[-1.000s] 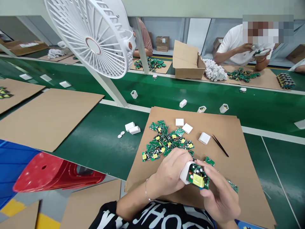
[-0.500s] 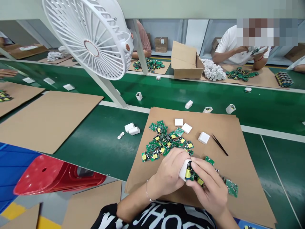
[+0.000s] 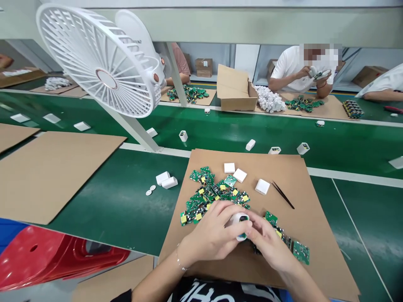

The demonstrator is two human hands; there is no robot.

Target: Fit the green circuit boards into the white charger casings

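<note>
My left hand [image 3: 214, 233] is closed round a small white plastic housing [image 3: 234, 219], whose open end faces right. Inside that opening a bit of dark and green circuit board shows. The thumb and fingers of my right hand [image 3: 270, 243] pinch at the same end, partly hiding it. Just beyond my left hand lies a heap of green circuit boards [image 3: 217, 191] with yellow components. More boards [image 3: 300, 251] lie beside my right hand on the cardboard sheet [image 3: 317, 235].
White housings [image 3: 262, 186] and black tweezers [image 3: 282, 195] lie on the cardboard. To the left are two housings [image 3: 169, 182] and small white discs [image 3: 151, 190]. A fan [image 3: 107, 77] overhangs the left. White housings dot the green belt [image 3: 217, 134]; people sit beyond it.
The circuit board, earlier sticking out of the white housing, is now mostly inside it. My hands have turned the housing and drawn closer together. The camera view has shifted, too.
</note>
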